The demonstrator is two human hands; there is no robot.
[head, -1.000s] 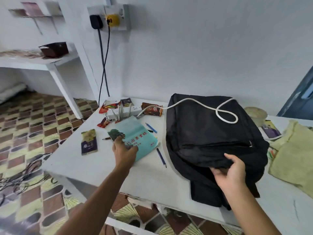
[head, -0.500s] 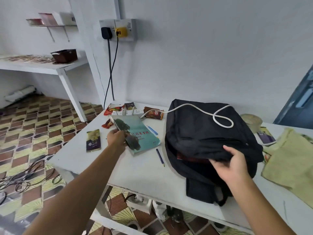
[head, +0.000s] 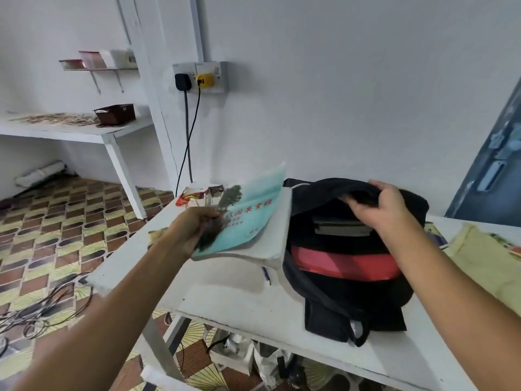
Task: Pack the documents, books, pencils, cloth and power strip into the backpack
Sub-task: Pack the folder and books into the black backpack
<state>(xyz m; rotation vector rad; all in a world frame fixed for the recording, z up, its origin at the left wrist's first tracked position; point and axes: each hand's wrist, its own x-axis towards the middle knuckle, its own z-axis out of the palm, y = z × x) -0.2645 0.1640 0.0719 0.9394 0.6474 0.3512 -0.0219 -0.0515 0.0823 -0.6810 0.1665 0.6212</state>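
A black backpack (head: 349,306) lies on the white table (head: 239,300), its mouth held wide by my right hand (head: 380,207), which grips the upper flap. Inside show a red book (head: 346,265) and a grey item (head: 341,228). My left hand (head: 194,230) holds a teal-covered book (head: 251,218) lifted off the table, just left of the bag's opening. A blue pencil (head: 266,275) lies on the table under the book. A yellow-green cloth (head: 485,261) lies right of the bag. The power strip is hidden behind the book.
Small colourful packets (head: 194,196) sit at the table's back left. A wall socket (head: 203,77) holds two plugs with cables running down. White shelves (head: 76,128) stand at left. Cables lie on the patterned floor (head: 42,306). A blue door (head: 490,165) is at right.
My left hand has picked the teal book up off the table and carried it toward the bag. My right hand has pulled the backpack's flap up and back, exposing the inside.
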